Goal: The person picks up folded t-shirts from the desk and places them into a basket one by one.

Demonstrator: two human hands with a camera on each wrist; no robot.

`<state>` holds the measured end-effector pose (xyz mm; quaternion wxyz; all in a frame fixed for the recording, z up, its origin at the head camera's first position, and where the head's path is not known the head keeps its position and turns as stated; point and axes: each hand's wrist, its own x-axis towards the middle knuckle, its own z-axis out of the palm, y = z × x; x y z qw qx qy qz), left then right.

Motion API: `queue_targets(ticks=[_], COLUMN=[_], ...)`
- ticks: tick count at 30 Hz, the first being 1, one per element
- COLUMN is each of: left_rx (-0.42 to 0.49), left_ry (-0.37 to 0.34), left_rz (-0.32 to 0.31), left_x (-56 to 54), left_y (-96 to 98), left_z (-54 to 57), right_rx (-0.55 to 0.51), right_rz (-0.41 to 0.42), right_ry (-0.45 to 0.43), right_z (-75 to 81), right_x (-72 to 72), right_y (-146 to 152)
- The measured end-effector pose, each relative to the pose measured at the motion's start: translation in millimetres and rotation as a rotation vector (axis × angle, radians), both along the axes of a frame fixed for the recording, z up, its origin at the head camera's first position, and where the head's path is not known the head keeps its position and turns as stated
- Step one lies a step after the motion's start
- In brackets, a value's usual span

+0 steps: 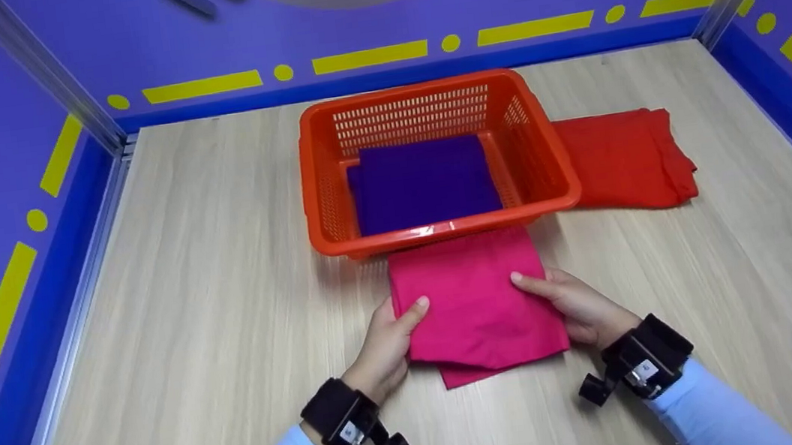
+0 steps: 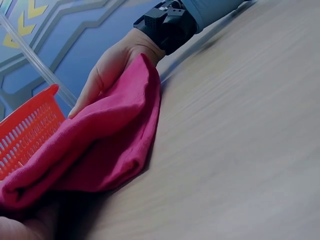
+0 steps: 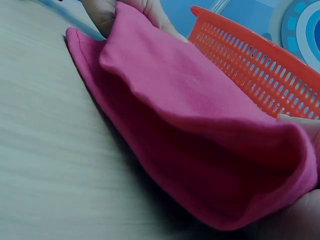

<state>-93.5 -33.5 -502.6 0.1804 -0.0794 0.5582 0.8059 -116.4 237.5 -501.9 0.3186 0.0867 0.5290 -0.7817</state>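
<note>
A folded pink cloth (image 1: 479, 310) is held between both hands, just in front of the orange basket (image 1: 446, 230). My left hand (image 1: 386, 341) grips its left edge, thumb on top and fingers underneath. On the opposite edge my right hand (image 1: 587, 305) pinches it the same way. The wrist views show the cloth's layers sagging apart along the near side, low over the table; its far edge meets the basket's front in the head view. Inside the basket lies a folded dark purple cloth (image 1: 429, 182).
A folded red cloth (image 1: 623, 160) lies on the wooden table (image 1: 206, 276) against the basket's right side. Blue-purple panels (image 1: 193, 43) with yellow marks wall the table at the back and both sides.
</note>
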Motion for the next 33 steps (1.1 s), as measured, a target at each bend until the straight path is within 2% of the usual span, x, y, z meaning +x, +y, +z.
queue_targets(ticks=[12, 22, 33], left_rx=[0.029, 0.059, 0.082], left_ry=[-0.026, -0.062, -0.056], left_rz=[0.001, -0.038, -0.094], left_x=[-0.3, 3.6, 11.5], left_y=[-0.4, -6.7, -15.2], left_z=[2.0, 5.3, 25.9], right_rx=[-0.05, -0.018, -0.006], right_rz=[0.02, 0.069, 0.141], right_ry=[0.011, 0.063, 0.12], right_z=[-0.4, 5.2, 27.3], right_x=[-0.2, 4.4, 14.5], right_y=[3.9, 6.1, 7.3])
